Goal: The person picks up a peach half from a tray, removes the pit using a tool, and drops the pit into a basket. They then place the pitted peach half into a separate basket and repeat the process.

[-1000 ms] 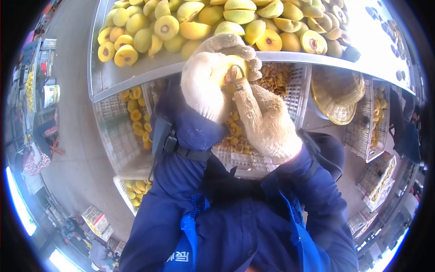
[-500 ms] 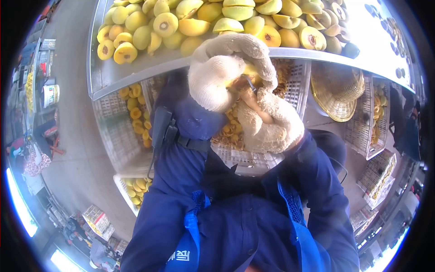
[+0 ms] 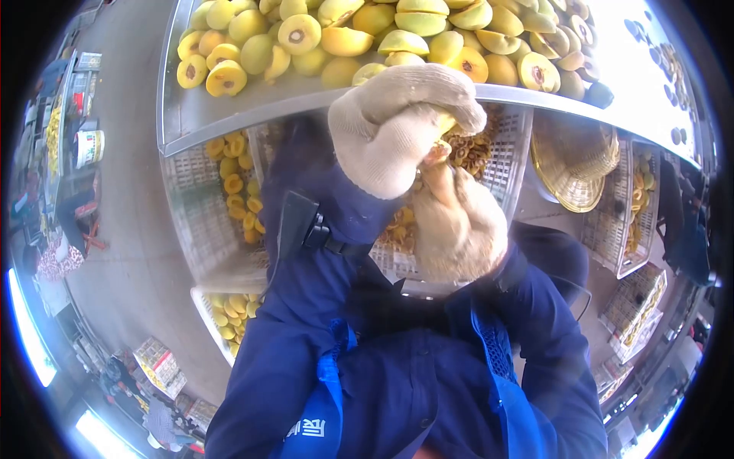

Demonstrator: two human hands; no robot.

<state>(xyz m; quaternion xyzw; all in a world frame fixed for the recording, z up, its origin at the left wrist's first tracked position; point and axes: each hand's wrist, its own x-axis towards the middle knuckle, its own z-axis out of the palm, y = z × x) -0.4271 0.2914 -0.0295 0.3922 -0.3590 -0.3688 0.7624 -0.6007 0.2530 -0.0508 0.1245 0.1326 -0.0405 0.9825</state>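
My left hand (image 3: 405, 130), in a pale knitted glove, curls round a yellow peach half (image 3: 446, 121), mostly hidden by the fingers. Just below and to the right, my right hand (image 3: 462, 229) is closed in a worn, stained glove with the thumb bare. A small metal-bladed tool showed in its grip earlier; the blade is hidden now. A brownish bit (image 3: 437, 153) shows at the thumb tip, too small to name. Halved peaches (image 3: 359, 40) lie heaped on the metal-rimmed table (image 3: 229, 126) beyond my hands. Beneath them, a crate (image 3: 508, 164) holds brown-and-yellow scraps (image 3: 470, 153).
A crate of pitted peach halves (image 3: 233, 183) stands at the left, another with yellow pieces (image 3: 229, 314) nearer me. A straw hat (image 3: 577, 168) and more crates (image 3: 634, 306) are to the right. Other people are at the far left and right edges.
My right hand has moved down and turned, drawing slightly away from my left hand. The metal blade no longer shows. The view has shifted a little.
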